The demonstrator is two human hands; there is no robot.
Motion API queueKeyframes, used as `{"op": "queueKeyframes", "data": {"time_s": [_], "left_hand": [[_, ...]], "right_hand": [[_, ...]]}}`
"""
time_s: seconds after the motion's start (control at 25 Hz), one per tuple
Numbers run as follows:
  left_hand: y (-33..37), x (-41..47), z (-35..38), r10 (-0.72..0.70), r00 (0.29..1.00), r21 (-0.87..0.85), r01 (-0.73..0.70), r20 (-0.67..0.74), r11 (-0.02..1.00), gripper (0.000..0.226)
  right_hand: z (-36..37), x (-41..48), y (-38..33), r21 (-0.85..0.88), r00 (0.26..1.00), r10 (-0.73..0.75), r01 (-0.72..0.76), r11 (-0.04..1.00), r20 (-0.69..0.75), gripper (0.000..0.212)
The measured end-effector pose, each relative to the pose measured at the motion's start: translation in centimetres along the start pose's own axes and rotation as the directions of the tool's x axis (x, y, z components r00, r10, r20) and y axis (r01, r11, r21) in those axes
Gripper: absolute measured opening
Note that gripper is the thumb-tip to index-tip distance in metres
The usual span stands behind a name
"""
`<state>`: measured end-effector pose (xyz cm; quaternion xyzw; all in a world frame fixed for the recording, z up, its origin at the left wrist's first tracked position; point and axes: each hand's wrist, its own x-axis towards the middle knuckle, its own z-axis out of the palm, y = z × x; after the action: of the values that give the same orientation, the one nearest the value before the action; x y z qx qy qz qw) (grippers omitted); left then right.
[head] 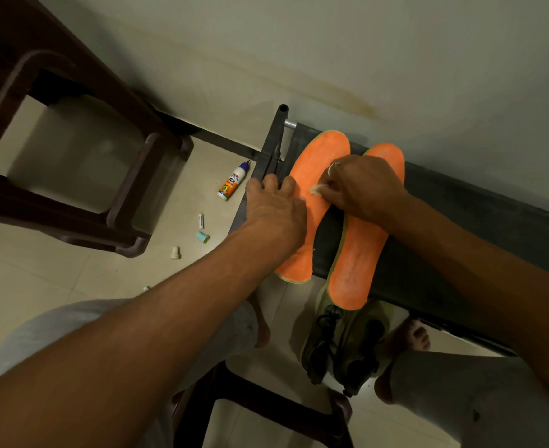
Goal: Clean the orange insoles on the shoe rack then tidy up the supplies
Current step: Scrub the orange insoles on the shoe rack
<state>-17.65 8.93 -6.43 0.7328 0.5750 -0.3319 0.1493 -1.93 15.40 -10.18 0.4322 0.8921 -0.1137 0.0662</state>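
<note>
Two orange insoles (316, 156) (354, 253), one rack (460, 221); left hand (274, 208) flat, released; right grip (367, 185) pinches pale wad (317, 189).

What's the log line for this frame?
phase: cleaning | left hand: presses left orange insole | right hand: pinches small pale wad on it | second orange insole: alongside, on dark shoe rack

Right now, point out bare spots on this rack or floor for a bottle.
Free: the rack top right of the right insole, along the wall. Crowded: the floor beside the rack's left end, with the glue bottle and loose caps.
</note>
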Motion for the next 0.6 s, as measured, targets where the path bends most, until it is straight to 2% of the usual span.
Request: {"op": "queueKeyframes", "data": {"time_s": [0.08, 0.12, 0.16, 0.28, 0.32, 0.44, 0.48, 0.6], "left_hand": [[0.0, 0.0, -0.1, 0.002, 1.0, 0.004, -0.002, 0.006, 1.0, 0.077], [0.0, -0.1, -0.1, 0.005, 1.0, 0.006, -0.005, 0.01, 1.0, 0.078], [-0.1, 0.0, -0.1, 0.006, 1.0, 0.005, -0.006, 0.01, 1.0, 0.078], [0.0, 0.0, 0.1, -0.002, 1.0, 0.005, 0.002, 0.011, 1.0, 0.079], [0.1, 0.0, 0.0, -0.003, 1.0, 0.006, 0.003, 0.015, 1.0, 0.079], [0.0, -0.1, -0.1, 0.005, 1.0, 0.009, -0.005, 0.01, 1.0, 0.079], [0.0, -0.1, -0.1, 0.005, 1.0, 0.008, -0.005, 0.006, 1.0, 0.079], [0.0, -0.1, 0.1, -0.003, 1.0, -0.004, 0.003, 0.0, 1.0, 0.072]], "right_hand": [[-0.8, 0.7, 1.4, -0.095, 0.986, 0.103, -0.116, 0.989, -0.132, 0.035], [-1.0, 0.9, 1.7, -0.113, 0.98, 0.132, -0.15, 0.982, -0.15, 0.035], [-0.9, 0.9, 1.5, -0.098, 0.985, 0.121, -0.133, 0.986, -0.12, 0.033], [0.0, -0.3, -1.1, 0.038, 0.998, -0.039, 0.037, 0.999, 0.05, 0.026], [0.1, -0.3, -0.9, 0.036, 0.998, -0.036, 0.034, 0.999, 0.042, 0.027], [-0.7, 1.2, 1.7, -0.088, 0.98, 0.133, -0.147, 0.985, -0.151, 0.035], [-0.8, 1.4, 1.8, -0.091, 0.976, 0.145, -0.162, 0.983, -0.163, 0.034], [0.2, 0.4, -0.8, -0.03, 0.998, -0.039, 0.037, 0.999, -0.056, 0.029]]}}
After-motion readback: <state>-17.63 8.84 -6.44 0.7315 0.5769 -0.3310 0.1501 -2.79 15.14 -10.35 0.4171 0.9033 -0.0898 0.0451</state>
